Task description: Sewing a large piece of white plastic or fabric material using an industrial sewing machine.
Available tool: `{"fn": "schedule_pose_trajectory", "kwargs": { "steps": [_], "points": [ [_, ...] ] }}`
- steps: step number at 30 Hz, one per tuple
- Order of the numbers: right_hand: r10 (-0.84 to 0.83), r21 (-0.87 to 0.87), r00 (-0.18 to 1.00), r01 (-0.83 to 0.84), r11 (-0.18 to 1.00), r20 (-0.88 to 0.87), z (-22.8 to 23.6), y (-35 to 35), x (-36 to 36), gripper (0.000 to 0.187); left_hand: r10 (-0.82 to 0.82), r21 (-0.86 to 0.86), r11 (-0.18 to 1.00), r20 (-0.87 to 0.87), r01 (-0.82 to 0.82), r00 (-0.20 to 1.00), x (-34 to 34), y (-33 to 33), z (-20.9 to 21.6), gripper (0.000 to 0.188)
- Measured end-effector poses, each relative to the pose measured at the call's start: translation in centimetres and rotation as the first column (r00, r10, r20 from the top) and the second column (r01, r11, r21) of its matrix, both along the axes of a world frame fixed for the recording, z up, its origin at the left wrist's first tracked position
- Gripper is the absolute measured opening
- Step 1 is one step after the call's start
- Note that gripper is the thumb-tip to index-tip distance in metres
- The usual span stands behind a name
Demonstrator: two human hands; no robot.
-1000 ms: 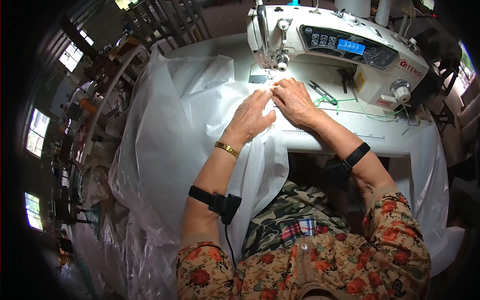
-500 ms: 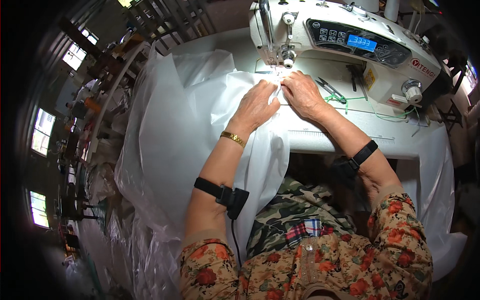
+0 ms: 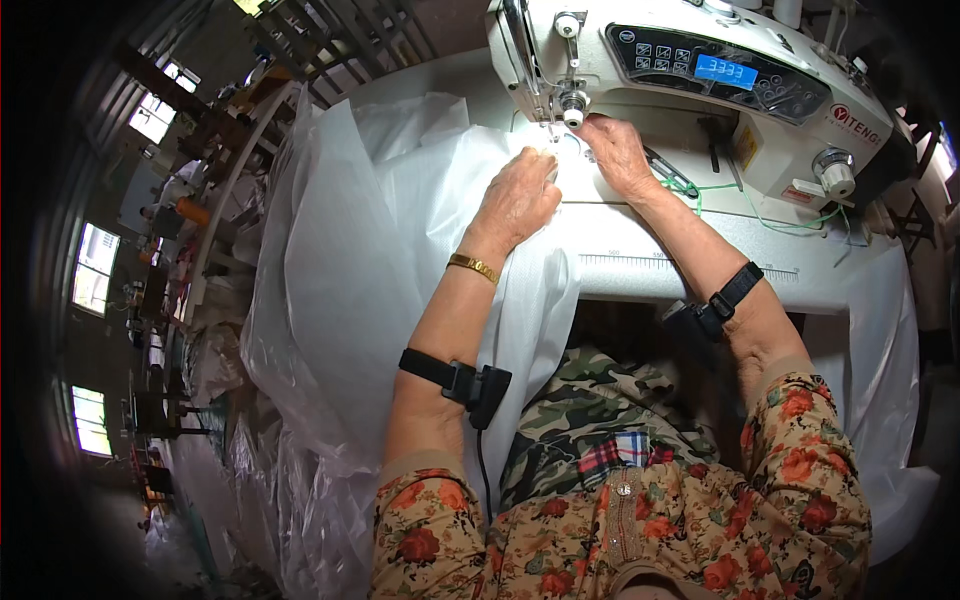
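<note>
Closest to me, the white sheet [image 3: 350, 260] spills over the front of the worktop [image 3: 640, 225], left of the person's lap, its far edge up by the needle. The left hand [image 3: 518, 202] lies on it there, fingers bunched; glare hides whether they pinch or only press. The right hand [image 3: 618, 158] has just parted from its neighbour and gone up under the head of the sewing machine [image 3: 720, 70], beside the needle. I can't tell whether its fingertips are closed on anything. So guiding the sheet now seems left to one hand, as if the feeding has paused. Snips [image 3: 680, 181] lie just beyond the right wrist.
</note>
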State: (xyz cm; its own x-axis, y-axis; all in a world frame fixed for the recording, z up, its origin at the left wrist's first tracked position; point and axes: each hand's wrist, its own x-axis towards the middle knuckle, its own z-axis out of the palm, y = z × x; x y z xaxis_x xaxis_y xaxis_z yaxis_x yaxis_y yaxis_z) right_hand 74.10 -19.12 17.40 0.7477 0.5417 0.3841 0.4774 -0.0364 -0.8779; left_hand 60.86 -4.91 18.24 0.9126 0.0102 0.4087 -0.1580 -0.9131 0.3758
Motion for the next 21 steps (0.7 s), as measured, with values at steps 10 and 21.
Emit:
{"fn": "schedule_pose_trajectory", "kwargs": {
  "steps": [10,21],
  "points": [
    [0.001,0.041,1.000,0.000,0.999,-0.016,-0.4,-0.2,0.6,0.043,-0.005,-0.031,1.000,0.009,0.005,1.000,-2.4,-1.6,0.4,0.032],
    [0.014,0.019,1.000,-0.014,1.000,0.000,-0.1,0.2,-0.1,0.045,0.040,-0.005,0.999,0.017,-0.040,0.999,-0.3,-0.5,-0.2,0.027]
  ]
}}
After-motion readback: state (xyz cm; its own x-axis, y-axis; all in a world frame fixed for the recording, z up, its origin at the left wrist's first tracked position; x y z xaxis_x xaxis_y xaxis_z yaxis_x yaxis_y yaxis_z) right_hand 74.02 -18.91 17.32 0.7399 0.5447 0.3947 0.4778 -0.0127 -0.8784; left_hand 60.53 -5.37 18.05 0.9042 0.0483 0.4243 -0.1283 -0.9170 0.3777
